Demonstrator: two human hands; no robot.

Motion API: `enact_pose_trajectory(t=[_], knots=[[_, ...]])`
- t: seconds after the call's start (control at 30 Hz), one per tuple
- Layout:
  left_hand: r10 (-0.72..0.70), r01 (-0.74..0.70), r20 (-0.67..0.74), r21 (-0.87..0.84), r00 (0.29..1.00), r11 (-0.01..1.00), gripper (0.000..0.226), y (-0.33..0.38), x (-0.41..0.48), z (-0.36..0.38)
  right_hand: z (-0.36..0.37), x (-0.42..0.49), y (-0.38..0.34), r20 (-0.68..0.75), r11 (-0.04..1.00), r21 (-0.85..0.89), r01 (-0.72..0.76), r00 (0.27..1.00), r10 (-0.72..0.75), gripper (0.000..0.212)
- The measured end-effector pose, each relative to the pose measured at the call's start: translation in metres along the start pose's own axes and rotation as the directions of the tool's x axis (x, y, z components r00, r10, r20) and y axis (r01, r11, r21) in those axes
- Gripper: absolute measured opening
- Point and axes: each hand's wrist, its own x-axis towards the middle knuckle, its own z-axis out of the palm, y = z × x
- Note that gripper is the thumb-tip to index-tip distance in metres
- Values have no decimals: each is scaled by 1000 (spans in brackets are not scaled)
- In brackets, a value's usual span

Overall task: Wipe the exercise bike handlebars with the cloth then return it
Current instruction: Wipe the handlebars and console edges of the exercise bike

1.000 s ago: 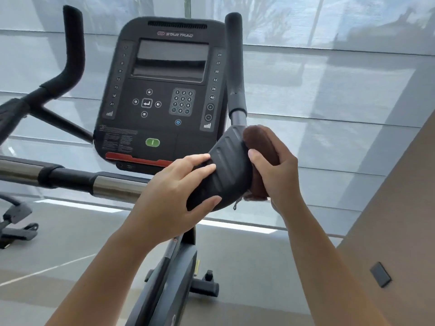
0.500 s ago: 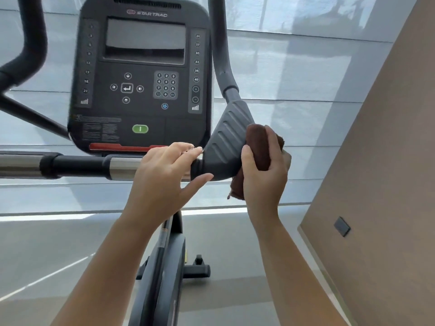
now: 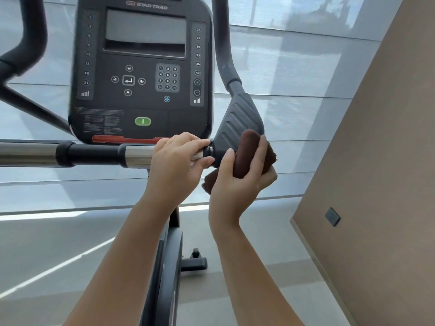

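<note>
A folded brown cloth sits in my right hand, which grips it against the lower right edge of the ribbed grey elbow pad of the bike's handlebars. My left hand curls round the chrome and black horizontal handlebar just left of the pad. From the pad a black upright grip rises past the top of the frame. Another black grip bends up at the far left.
The Star Trac console stands behind the bar, close above my left hand. The bike's dark column runs down between my forearms to a base foot. A beige wall stands to the right, blinds behind.
My right hand slid the cloth down the pad's right side to its lower edge. My left hand moved off the pad onto the chrome bar. The view shifted right and closer.
</note>
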Motion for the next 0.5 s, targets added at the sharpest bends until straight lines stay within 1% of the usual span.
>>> enact_pose_trajectory(t=[0.1, 0.2, 0.3, 0.43, 0.5], knots=[[-7, 7, 1, -9, 1000, 1000, 29, 1, 1, -1, 5, -9, -2, -18, 999, 43, -5, 1000, 6, 61], [-8, 9, 23, -20, 1000, 1000, 25, 0, 1, -5, -3, -8, 1, 36, 999, 45, 1, 999, -2, 60], [-26, 27, 40, -18, 999, 999, 25, 1, 1, -7, -26, 5, 5, 172, 999, 41, 10, 985, -17, 56], [-61, 61, 43, -8, 997, 998, 31, 6, 1, -7, -54, 34, 8, 353, 999, 47, -22, 936, 4, 50], [-89, 89, 22, -5, 996, 996, 31, 10, 0, -5, -59, 53, 7, 397, 998, 53, 31, 917, -49, 50]])
